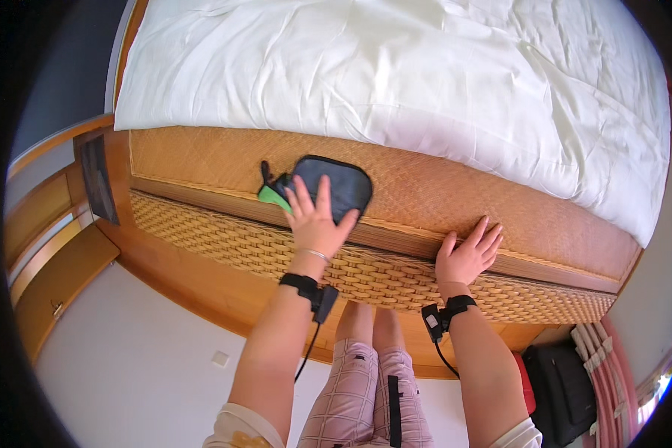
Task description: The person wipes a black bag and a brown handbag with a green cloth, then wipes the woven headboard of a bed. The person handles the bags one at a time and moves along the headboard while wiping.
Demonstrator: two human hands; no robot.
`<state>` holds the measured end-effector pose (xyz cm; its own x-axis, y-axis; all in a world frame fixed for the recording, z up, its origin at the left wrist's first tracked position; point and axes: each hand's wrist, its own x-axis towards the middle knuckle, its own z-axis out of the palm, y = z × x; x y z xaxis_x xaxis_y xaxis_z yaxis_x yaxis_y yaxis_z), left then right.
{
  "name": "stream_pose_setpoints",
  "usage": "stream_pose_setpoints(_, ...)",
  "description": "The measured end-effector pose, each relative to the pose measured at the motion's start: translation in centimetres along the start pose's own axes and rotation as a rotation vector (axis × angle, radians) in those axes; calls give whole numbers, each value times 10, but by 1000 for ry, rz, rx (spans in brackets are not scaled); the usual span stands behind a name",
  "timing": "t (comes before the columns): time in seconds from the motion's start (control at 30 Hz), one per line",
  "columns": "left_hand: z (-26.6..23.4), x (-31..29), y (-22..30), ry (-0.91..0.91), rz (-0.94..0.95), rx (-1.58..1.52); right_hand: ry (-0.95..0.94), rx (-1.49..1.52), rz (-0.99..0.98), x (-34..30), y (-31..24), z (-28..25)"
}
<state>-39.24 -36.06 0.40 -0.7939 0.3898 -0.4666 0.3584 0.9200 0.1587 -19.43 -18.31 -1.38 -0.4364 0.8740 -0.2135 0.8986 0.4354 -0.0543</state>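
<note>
A dark grey, flat pouch (351, 181) with rounded corners and black edging lies on the woven mat surface (224, 153) left of the middle. My left hand (317, 214) rests on its near left part with the fingers spread. A bright green piece (275, 197) and a short black tab show beside the pouch, partly behind my fingers; whether they belong to it I cannot make out. On the right, my right hand (467, 254) lies on the near edge of the mat surface, fingers stretched out, with nothing in it. Both wrists wear black straps with small devices and cables.
A wrinkled white sheet (336, 67) covers the far part of the bed. Basket-weave trim (224, 235) runs along the near side. Cabinets with an open wooden door (63, 295) stand at left. A black suitcase (564, 392) and a pink striped curtain (608, 366) are at lower right.
</note>
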Motion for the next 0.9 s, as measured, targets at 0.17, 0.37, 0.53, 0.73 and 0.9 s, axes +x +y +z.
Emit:
stream_pose_setpoints(0.17, -26, 36, -56, -79, -118, 68, 8, -11, 2, 1, 3, 3)
stream_pose_setpoints(0.37, -45, 73, -86, -153, -219, 120, 10, -34, 17, 1, 2, 2)
stream_pose_setpoints(0.53, -54, 84, -90, -225, -180, 138, 39, -60, 24, 1, 6, 3)
stream_pose_setpoints(0.73, -68, 101, -116, -141, 22, 111, 78, -68, 23, 1, 5, 5)
stream_pose_setpoints(0.9, -83, 112, -146, -151, 210, 81, 135, -72, -10, 2, 11, 23)
